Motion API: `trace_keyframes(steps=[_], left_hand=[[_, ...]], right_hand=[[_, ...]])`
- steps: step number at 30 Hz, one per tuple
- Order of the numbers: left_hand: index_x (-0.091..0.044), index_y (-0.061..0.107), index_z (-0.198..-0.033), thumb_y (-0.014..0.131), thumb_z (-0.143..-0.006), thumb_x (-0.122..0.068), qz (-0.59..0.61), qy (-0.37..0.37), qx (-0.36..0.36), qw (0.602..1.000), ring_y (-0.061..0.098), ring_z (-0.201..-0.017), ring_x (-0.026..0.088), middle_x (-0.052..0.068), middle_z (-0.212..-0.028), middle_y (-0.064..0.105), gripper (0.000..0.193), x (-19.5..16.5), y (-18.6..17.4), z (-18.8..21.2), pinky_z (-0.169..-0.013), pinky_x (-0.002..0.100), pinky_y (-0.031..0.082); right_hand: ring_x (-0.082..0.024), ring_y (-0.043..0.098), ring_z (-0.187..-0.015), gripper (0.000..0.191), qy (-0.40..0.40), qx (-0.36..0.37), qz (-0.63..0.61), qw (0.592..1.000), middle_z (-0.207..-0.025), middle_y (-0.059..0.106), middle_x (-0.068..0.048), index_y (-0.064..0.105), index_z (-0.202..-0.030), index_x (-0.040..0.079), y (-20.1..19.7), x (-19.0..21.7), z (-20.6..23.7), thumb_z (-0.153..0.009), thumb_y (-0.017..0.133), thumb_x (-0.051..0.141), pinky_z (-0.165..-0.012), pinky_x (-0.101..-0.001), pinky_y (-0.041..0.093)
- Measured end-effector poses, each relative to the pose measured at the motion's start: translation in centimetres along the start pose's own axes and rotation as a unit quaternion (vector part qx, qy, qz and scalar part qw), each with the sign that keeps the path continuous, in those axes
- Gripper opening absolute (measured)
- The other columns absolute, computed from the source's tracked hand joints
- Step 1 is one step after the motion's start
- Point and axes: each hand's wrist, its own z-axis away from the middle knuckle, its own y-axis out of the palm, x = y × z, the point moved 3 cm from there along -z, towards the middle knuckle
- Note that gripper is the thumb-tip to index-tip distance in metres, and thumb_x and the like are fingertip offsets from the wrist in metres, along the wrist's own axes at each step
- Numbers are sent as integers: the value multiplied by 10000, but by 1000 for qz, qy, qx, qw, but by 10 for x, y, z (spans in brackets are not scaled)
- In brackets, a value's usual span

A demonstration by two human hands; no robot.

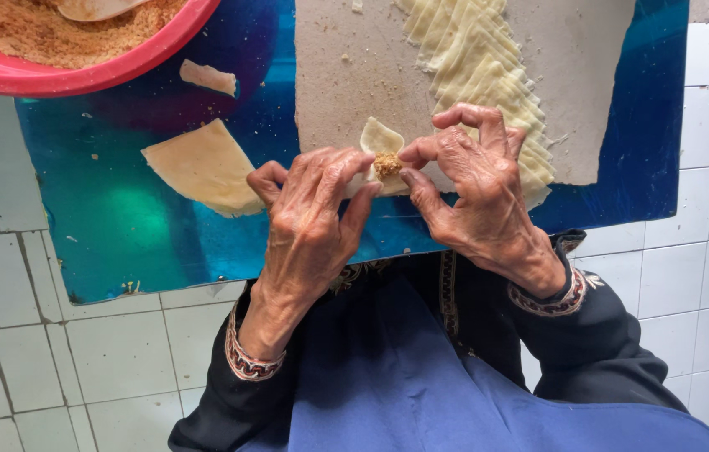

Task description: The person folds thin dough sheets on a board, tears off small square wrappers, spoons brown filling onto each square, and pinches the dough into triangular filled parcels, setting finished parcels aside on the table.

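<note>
My left hand (311,209) and my right hand (473,182) meet over a small pale dough wrapper (380,138) with a lump of brown crumbly filling (386,165) in its middle. Fingers of both hands pinch the wrapper's sides around the filling. The wrapper is held just above a grey-brown mat (346,75) lying on a shiny blue board (120,226). One pointed corner of the wrapper sticks up past my fingertips.
A row of overlapping dough strips (480,67) lies on the mat beyond my right hand. A loose dough sheet (199,167) and a small scrap (208,78) rest on the board at left. A red bowl (87,75) of brown filling stands top left. White floor tiles (53,360) surround the board.
</note>
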Motion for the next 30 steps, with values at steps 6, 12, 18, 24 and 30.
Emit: trace_keyframes(steps=[6, 12, 18, 24, 30], left_hand=[[-121, 527, -1371, 781, -960, -30, 28, -25, -1, 999, 660, -1079, 132, -27, -1169, 688, 492, 6, 7, 3, -924, 374, 344], [-120, 506, -1403, 718, -985, 66, 63, -38, -11, 997, 674, -1162, 139, -6, -1248, 683, 505, 6, 6, 8, -976, 302, 384], [-96, 578, -1347, 767, -922, -15, -69, -39, 15, 997, 568, -1248, 239, 45, -1311, 627, 472, 7, -5, 10, -1029, 414, 326], [-138, 721, -1109, 835, -926, -172, -128, -40, 19, 991, 488, -1248, 270, -15, -1260, 626, 218, 7, -6, 9, -1012, 466, 290], [-147, 704, -1132, 823, -930, -174, -59, -38, 24, 997, 502, -1226, 264, -29, -1235, 643, 236, 5, -7, 7, -1003, 468, 298]], right_hand=[[-272, 519, -1252, 309, -12, 21, -22, 999, -1092, 721, 34, 711, -1128, 141, 1, -3, -1, -833, 780, 82, -967, -450, 298], [-251, 536, -1236, 317, -30, 19, -16, 999, -1118, 722, 51, 720, -1154, 160, 1, -6, 0, -866, 766, 34, -974, -444, 290], [-240, 538, -1219, 286, -18, 1, -30, 999, -1029, 691, 82, 693, -1112, 157, 5, -12, 0, -877, 850, 115, -987, -440, 286], [-236, 555, -1222, 273, -14, -8, -32, 999, -1016, 703, 88, 678, -1090, 140, 7, -13, 1, -894, 868, 146, -1022, -435, 282], [-243, 571, -1208, 269, -21, -13, -28, 999, -1022, 707, 77, 673, -1081, 136, 9, -11, 0, -900, 872, 155, -1029, -435, 279]])
